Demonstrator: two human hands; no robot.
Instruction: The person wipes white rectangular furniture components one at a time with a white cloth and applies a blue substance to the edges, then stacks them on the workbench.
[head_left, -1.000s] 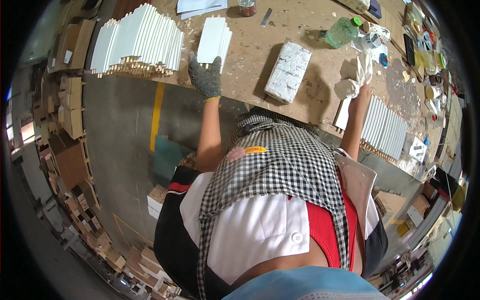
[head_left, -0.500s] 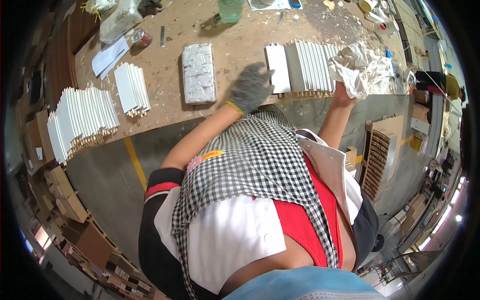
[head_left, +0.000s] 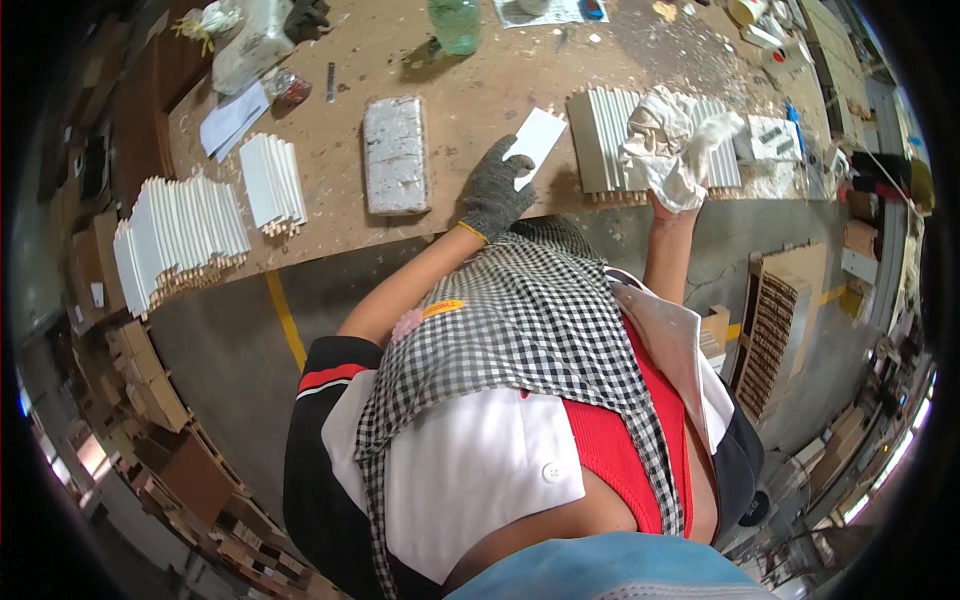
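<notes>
My left hand (head_left: 498,190), in a grey knit glove with a yellow cuff, is closed on a small white panel (head_left: 538,142) just left of a row of white panels (head_left: 606,135). The panel is tilted, its far end leaning right. Fingers of my bare right hand (head_left: 668,208) are mostly covered by a crumpled white cloth (head_left: 668,150), which it holds above the row. On the table left of my gloved hand lies a white, worn, brick-shaped block (head_left: 395,160).
Leaning white panels stand in a short row (head_left: 272,182) and a longer row (head_left: 182,240) at the table's left. A green bottle (head_left: 456,25) stands at the back, near papers (head_left: 234,120) and a red-and-clear jar (head_left: 290,88). Stacked boards (head_left: 772,335) stand on the floor at right.
My left hand has taken the end panel and drawn it left, away from the row, turning it. My right hand has moved left with the cloth, over the row.
</notes>
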